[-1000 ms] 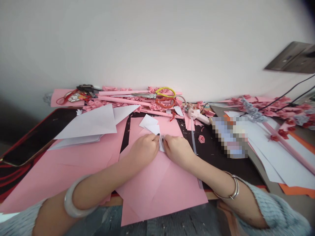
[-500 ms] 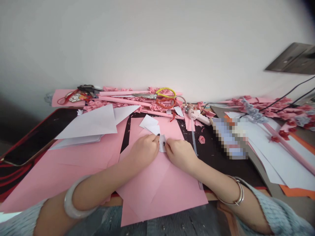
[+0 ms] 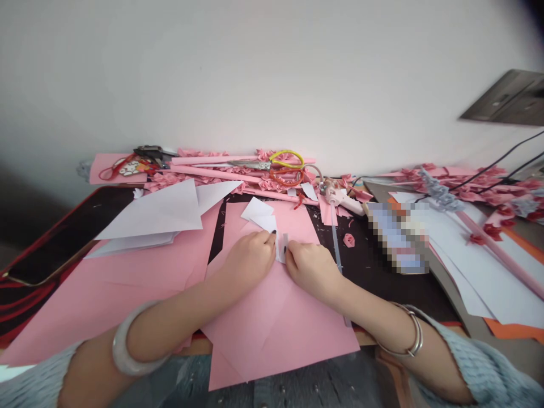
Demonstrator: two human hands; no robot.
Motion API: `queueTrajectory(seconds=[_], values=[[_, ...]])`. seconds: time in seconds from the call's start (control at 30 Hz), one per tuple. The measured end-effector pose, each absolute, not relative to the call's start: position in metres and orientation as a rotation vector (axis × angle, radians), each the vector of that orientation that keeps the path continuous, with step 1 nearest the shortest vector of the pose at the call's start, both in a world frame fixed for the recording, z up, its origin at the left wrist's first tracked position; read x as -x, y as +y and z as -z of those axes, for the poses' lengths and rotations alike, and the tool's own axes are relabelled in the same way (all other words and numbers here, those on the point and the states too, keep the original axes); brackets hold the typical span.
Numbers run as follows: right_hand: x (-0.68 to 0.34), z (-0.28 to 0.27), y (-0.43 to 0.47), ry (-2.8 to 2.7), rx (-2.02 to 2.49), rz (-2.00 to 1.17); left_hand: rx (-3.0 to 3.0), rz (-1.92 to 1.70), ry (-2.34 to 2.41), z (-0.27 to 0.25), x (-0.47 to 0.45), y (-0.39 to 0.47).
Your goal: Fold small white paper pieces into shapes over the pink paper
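Note:
Over the pink paper sheets (image 3: pixel 272 317), both hands are closed at a small piece of white paper (image 3: pixel 281 254). My left hand (image 3: pixel 253 256) pinches its left side, thumb on top. From the right, my right hand (image 3: pixel 313 267) grips the other side with curled fingers. A narrow, greyer strip stands along the paper's right part; whether it is folded up or torn, I cannot tell. Just beyond my left hand lie more small white paper pieces (image 3: pixel 257 210). The fingertips are partly hidden behind the hands.
Scissors (image 3: pixel 266 165) with yellow and orange handles rest on pink paper flowers by the wall. A glue gun (image 3: pixel 343 199) lies right of them, near a pink paper rose (image 3: pixel 349 241). White sheets (image 3: pixel 153 212) and a phone (image 3: pixel 68 232) are at left; more white paper (image 3: pixel 476 266) at right.
The small white paper between my hands has changed shape: its right part now shows as a separate narrow strip. Both hands have barely shifted.

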State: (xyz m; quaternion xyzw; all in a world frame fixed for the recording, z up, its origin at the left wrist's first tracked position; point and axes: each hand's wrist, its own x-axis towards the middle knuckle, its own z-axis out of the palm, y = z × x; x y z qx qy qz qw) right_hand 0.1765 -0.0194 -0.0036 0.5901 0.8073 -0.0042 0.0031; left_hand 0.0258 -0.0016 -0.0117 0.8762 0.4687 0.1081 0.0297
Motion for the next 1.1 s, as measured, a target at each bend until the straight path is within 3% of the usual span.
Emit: queueTrajectory(seconds=[0.33, 0.5, 0.7, 1.03, 1.1], values=[[-0.189, -0.002, -0.015, 2.589, -1.968, 0.140, -2.708, -0.320, 1.462, 0.012, -0.025, -0.001], [-0.203, -0.018, -0.004, 2.706, -2.162, 0.217, -2.631, -0.499, 1.367, 0.013, -0.018, 0.000], [-0.226, -0.037, 0.024, 2.678, -2.272, 0.532, -2.559, -0.790, 1.364, 0.009, -0.009, 0.006], [-0.240, -0.031, 0.081, 2.568, -2.516, -0.177, -2.414, -0.696, 1.312, 0.010, 0.007, 0.020], [-0.236, -0.026, 0.077, 2.639, -2.471, -0.167, -2.390, -0.679, 1.291, 0.010, 0.008, 0.021]])
